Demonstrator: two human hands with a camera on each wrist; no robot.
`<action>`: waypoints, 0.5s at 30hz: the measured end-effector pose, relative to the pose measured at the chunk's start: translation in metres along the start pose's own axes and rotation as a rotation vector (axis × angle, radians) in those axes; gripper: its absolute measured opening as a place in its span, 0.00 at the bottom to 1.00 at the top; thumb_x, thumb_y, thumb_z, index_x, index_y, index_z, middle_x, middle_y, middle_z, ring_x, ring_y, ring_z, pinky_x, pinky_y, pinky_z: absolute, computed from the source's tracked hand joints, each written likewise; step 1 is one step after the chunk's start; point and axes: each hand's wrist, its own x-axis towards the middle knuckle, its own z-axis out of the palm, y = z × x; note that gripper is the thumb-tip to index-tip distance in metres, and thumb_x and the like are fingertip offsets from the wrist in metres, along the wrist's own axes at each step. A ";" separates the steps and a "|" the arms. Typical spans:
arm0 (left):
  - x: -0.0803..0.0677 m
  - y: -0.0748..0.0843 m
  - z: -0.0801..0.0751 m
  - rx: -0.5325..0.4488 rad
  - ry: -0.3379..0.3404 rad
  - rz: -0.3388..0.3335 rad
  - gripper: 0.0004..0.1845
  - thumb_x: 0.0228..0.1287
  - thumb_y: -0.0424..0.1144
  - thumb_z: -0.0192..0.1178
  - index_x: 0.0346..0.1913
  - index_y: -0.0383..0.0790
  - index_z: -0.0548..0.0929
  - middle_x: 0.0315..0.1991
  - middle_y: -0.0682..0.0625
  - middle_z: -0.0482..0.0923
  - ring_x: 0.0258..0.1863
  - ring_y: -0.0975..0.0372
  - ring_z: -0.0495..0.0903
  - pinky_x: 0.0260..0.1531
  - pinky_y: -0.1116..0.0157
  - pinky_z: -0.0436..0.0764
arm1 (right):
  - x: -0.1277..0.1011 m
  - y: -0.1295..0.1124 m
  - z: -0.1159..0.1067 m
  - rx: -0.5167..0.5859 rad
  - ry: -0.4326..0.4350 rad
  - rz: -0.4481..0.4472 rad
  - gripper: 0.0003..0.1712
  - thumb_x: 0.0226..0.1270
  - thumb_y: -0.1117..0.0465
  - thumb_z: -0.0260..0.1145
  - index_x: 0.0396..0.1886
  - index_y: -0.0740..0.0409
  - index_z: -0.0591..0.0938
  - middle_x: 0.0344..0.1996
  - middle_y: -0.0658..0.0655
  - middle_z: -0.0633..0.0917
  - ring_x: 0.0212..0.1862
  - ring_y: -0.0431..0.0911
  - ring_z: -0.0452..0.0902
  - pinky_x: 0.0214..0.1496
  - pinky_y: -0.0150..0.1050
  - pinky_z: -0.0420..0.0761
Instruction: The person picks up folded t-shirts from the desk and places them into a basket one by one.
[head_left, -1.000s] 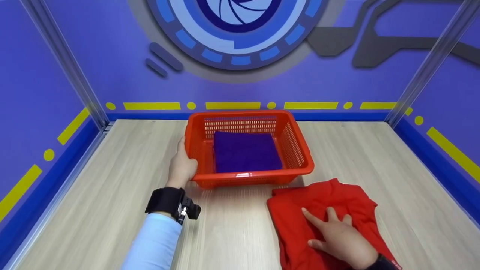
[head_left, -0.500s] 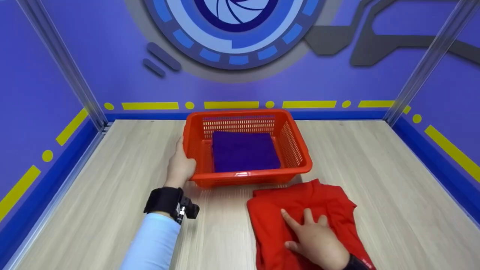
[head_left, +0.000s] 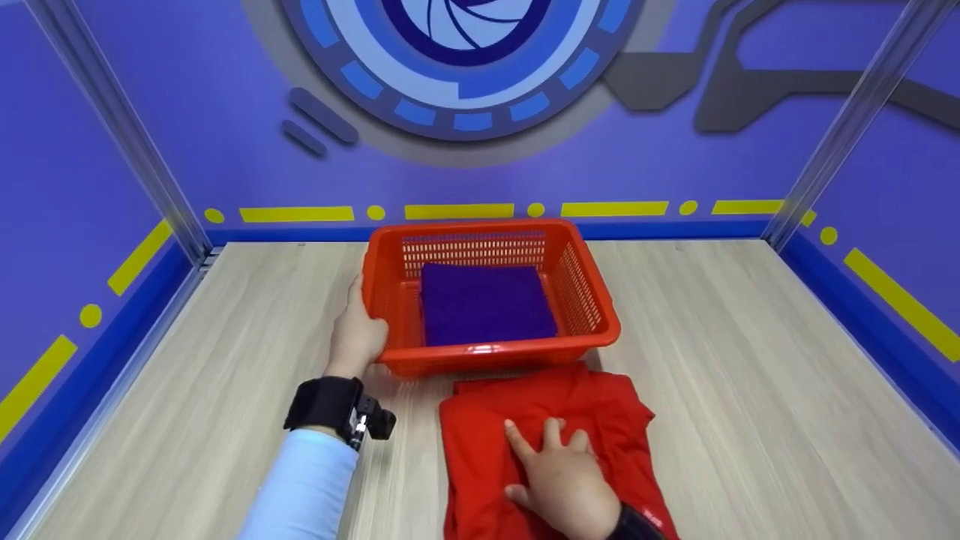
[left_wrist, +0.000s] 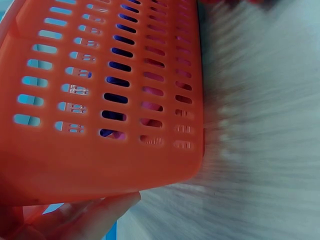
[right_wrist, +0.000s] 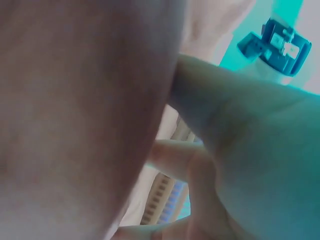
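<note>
We can read no words, numbers or brand names anywhere around the orange basket (head_left: 487, 300); only a tiny white mark shows on the red cuff (head_left: 651, 517) nearer us than it, too small to make out.

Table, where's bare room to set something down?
The table is bare right of the basket and red cloth, and left of the left hand toward the wall. Crowded in the middle front, where cloth meets basket.
</note>
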 end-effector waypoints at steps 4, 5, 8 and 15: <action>-0.001 0.000 -0.001 -0.002 -0.003 0.008 0.47 0.66 0.23 0.45 0.83 0.50 0.39 0.64 0.30 0.72 0.54 0.44 0.78 0.54 0.51 0.78 | 0.007 -0.018 -0.002 0.001 -0.045 0.013 0.44 0.63 0.31 0.66 0.77 0.33 0.67 0.61 0.71 0.69 0.44 0.66 0.69 0.34 0.53 0.83; 0.000 0.000 -0.001 0.001 -0.004 0.010 0.47 0.66 0.23 0.45 0.83 0.50 0.39 0.65 0.30 0.72 0.54 0.44 0.78 0.54 0.51 0.78 | 0.009 -0.023 -0.002 -0.001 -0.050 0.016 0.44 0.63 0.31 0.66 0.77 0.32 0.67 0.62 0.71 0.69 0.44 0.66 0.68 0.34 0.53 0.83; -0.001 0.000 -0.002 0.010 -0.006 0.010 0.47 0.66 0.23 0.44 0.83 0.50 0.38 0.65 0.30 0.72 0.54 0.44 0.78 0.55 0.51 0.77 | 0.013 -0.035 -0.002 -0.016 -0.054 0.018 0.44 0.63 0.31 0.65 0.77 0.31 0.66 0.62 0.70 0.69 0.45 0.66 0.68 0.32 0.55 0.83; -0.002 -0.001 -0.001 0.011 0.002 0.025 0.46 0.66 0.25 0.44 0.83 0.49 0.40 0.63 0.29 0.73 0.55 0.43 0.79 0.56 0.49 0.77 | 0.019 -0.057 -0.004 -0.042 -0.033 0.015 0.43 0.63 0.30 0.65 0.77 0.28 0.65 0.62 0.68 0.68 0.43 0.66 0.68 0.24 0.59 0.82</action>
